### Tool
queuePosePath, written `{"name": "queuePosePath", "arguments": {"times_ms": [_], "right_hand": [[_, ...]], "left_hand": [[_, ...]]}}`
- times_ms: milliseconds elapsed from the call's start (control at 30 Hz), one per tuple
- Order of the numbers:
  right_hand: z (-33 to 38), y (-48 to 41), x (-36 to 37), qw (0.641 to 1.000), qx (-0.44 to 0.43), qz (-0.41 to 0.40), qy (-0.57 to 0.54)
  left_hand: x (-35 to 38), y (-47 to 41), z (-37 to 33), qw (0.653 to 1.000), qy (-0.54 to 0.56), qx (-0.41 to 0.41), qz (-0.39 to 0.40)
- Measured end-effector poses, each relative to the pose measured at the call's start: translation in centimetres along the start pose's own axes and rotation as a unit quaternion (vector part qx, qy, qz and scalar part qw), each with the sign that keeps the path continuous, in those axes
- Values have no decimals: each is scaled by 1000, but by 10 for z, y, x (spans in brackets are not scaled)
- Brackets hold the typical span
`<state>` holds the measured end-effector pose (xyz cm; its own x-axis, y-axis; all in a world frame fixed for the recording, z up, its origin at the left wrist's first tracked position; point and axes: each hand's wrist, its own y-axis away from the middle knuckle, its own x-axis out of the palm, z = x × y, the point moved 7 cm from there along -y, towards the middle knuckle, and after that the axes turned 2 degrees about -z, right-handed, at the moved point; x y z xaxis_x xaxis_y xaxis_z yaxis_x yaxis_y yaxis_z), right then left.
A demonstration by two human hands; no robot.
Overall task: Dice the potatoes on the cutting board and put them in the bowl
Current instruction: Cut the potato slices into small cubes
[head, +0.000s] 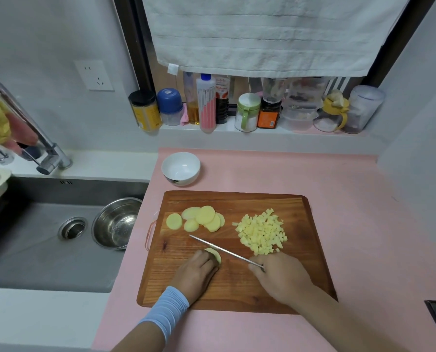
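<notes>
Potato slice (pixel 215 255) under left grip (pixel 196 272)

We can read no word or number anywhere, print on the yellow jar (pixel 145 114) too blurred for us, likewise the red label on the dark sauce bottle (pixel 222 97), the orange label on the small jar (pixel 269 119), a tiny mark on the sink (pixel 66 182) wall
</notes>
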<state>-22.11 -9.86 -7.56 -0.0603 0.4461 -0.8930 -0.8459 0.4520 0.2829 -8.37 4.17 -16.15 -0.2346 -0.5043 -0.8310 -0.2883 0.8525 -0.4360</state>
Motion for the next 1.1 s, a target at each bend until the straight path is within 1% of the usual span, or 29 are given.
{"name": "queuePosePath", "arguments": {"times_ms": [167,533,733,767,833,900,933,967,1000,1033,1100], "right_hand": [[16,4,9,998,-32,-42,23],[6,1,10,999,-29,-26,21],[7,-1,0,996,-53,-61,40],[5,-1,-1,995,-55,-69,37],[0,-2,-5,992,-64,-100,40],[-6,-2,-12,981,-88,-158,73],[-9,-2,-18,973,-95,-191,88],[-11,-1,-23,968,-95,-204,107],[-12,-1,-28,966,-92,-204,127],[-14,-1,-30,965,-89,-203,143],[-18,1,-34,965,-81,-197,156]], "left_hand": [[0,1,1,1000,9,1,-12],[-9,-1,-2,999,40,-2,-16],[-19,-2,-12,999,25,25,-18],[-24,-1,-13,999,12,28,-27],[-45,-4,-14,997,-11,15,-80],[-74,-19,-16,991,-3,-15,-136],[-86,-31,-15,989,13,-31,-145],[-96,-46,-14,989,31,-48,-139],[-99,-64,-11,990,53,-69,-115],[-97,-82,-7,991,71,-96,-63],[-71,-112,1,981,66,-147,108]]}}
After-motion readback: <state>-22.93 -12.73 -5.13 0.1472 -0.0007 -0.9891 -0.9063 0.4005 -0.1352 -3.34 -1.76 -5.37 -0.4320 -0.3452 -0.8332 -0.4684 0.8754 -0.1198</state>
